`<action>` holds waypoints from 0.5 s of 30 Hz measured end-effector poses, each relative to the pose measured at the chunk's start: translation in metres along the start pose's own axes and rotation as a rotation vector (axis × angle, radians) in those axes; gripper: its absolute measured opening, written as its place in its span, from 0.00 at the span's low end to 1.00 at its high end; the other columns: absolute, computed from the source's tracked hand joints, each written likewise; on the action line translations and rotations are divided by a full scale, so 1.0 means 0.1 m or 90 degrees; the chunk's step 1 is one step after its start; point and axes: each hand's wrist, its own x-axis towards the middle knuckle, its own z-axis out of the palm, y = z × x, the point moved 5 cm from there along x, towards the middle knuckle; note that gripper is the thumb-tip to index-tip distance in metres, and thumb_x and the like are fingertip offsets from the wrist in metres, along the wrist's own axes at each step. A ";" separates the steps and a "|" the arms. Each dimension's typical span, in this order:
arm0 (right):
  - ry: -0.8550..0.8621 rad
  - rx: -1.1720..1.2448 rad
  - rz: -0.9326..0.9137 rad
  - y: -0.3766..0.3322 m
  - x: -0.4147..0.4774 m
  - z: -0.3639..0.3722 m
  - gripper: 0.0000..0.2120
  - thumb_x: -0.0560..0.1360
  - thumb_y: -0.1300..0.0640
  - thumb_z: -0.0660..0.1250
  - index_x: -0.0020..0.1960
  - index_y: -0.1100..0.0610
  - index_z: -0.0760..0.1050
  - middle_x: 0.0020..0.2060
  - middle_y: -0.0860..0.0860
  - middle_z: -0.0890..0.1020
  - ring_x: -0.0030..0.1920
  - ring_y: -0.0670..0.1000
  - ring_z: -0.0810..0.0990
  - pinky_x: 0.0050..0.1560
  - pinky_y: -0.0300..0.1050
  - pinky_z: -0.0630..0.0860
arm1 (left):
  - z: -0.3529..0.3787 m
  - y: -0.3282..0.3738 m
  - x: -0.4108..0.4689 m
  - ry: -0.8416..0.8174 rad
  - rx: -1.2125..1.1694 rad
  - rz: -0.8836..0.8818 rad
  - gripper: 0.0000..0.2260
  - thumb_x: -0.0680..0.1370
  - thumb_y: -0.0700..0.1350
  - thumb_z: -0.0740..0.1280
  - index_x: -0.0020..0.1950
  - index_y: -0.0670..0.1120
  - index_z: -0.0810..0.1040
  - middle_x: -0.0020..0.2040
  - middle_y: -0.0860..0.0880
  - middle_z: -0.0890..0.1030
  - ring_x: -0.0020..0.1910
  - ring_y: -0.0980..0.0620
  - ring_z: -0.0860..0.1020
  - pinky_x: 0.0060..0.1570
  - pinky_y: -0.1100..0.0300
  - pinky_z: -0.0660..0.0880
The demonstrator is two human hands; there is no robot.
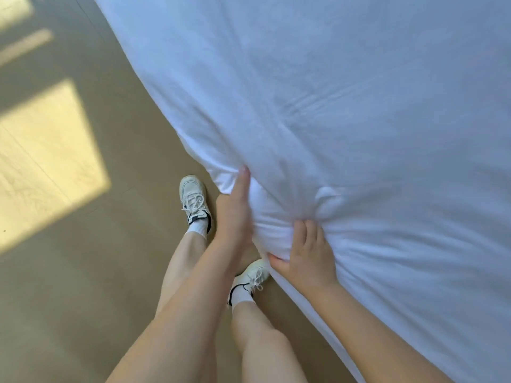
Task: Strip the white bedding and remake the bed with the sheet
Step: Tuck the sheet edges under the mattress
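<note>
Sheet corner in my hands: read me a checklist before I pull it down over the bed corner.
1. Right hand grips bunched sheet: ok.
2. Left hand hold on the edge: cannot tell, most fingers hidden.
3. Sheet smooth at the corner: not ok, gathered folds.
4. Corner tucked under: cannot tell, underside hidden.
5. Left shoe laces tied: ok.

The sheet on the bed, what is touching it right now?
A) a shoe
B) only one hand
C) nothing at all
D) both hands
D: the left hand presses against the sheet at the corner of the bed, and the right hand grips a bunch of it just beside.
</note>
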 end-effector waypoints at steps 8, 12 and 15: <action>-0.003 -0.086 -0.097 0.40 -0.68 0.67 0.36 0.51 0.56 0.78 0.59 0.60 0.80 0.58 0.60 0.80 0.58 0.60 0.80 0.58 0.57 0.75 | 0.34 -0.40 0.43 0.249 0.113 0.062 0.26 0.76 0.64 0.60 0.61 0.45 0.69 0.54 0.49 0.76 0.50 0.48 0.73 0.46 0.59 0.65; 0.089 -0.030 -0.135 0.74 -1.18 0.77 0.27 0.63 0.58 0.62 0.61 0.60 0.79 0.62 0.60 0.77 0.64 0.62 0.74 0.68 0.56 0.63 | 0.63 -1.36 0.00 0.080 0.092 -0.012 0.37 0.74 0.68 0.59 0.73 0.44 0.61 0.68 0.47 0.72 0.61 0.50 0.73 0.54 0.60 0.66; 0.075 -0.048 -0.126 0.95 -1.45 0.88 0.28 0.63 0.58 0.60 0.62 0.59 0.78 0.63 0.59 0.77 0.66 0.60 0.71 0.68 0.55 0.60 | 0.56 -1.84 -0.14 0.060 0.068 -0.157 0.45 0.67 0.77 0.53 0.71 0.45 0.68 0.61 0.49 0.77 0.58 0.47 0.76 0.58 0.55 0.72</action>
